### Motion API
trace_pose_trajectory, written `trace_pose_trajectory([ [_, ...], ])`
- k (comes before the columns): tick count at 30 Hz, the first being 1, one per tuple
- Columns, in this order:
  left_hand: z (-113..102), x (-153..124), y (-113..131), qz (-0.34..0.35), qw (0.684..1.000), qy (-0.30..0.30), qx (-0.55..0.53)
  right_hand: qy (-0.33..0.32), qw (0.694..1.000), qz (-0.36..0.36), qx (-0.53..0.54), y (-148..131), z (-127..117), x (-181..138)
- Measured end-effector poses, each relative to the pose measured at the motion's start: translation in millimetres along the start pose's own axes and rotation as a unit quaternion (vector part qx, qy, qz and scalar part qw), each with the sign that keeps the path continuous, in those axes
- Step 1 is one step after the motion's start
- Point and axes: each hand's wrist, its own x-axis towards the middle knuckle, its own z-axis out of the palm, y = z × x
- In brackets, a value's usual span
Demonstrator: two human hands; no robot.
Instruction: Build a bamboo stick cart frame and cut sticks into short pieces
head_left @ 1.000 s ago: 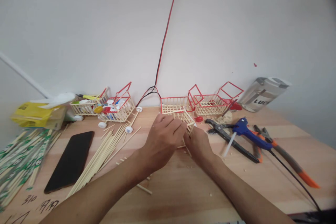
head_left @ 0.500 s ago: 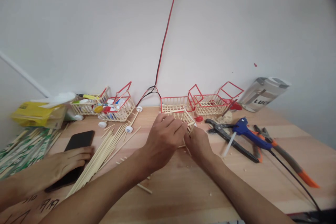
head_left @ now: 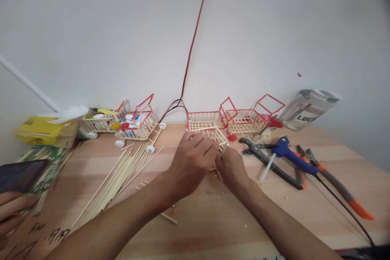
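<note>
Both my hands are at the middle of the table, closed around a small basket made of pale wooden sticks (head_left: 222,138). My left hand (head_left: 192,160) covers its left and near side, back of the hand toward me. Lower down and to the right, my right hand (head_left: 230,166) grips the basket's near right corner, its fingertips hidden. Just behind stands a red-rimmed stick cart (head_left: 203,120); another one with a red handle (head_left: 245,121) is to its right. A red bottle cap (head_left: 232,137) lies beside my right hand.
Left are bundled wooden sticks (head_left: 114,183), carts filled with bottle caps (head_left: 137,128) and a yellow packet (head_left: 36,132). Another person's hand (head_left: 15,207) holds a black phone (head_left: 22,174). Right lie black-handled pliers (head_left: 271,162), a blue glue gun (head_left: 292,156), an orange-handled tool (head_left: 341,187) and a clear jar (head_left: 309,109).
The other person's hand has lifted the phone off the table and carried it to the left edge. My hands and the basket stay nearly in place; the view shifts slightly.
</note>
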Motion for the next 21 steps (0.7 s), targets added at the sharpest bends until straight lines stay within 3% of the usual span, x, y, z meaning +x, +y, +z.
trace_pose_trajectory([
  [21,0.6,-1.1,1.4,-0.001,1.0,-0.002,0.027,-0.016,1.0,0.017,0.005,-4.5,-6.3,-1.3],
])
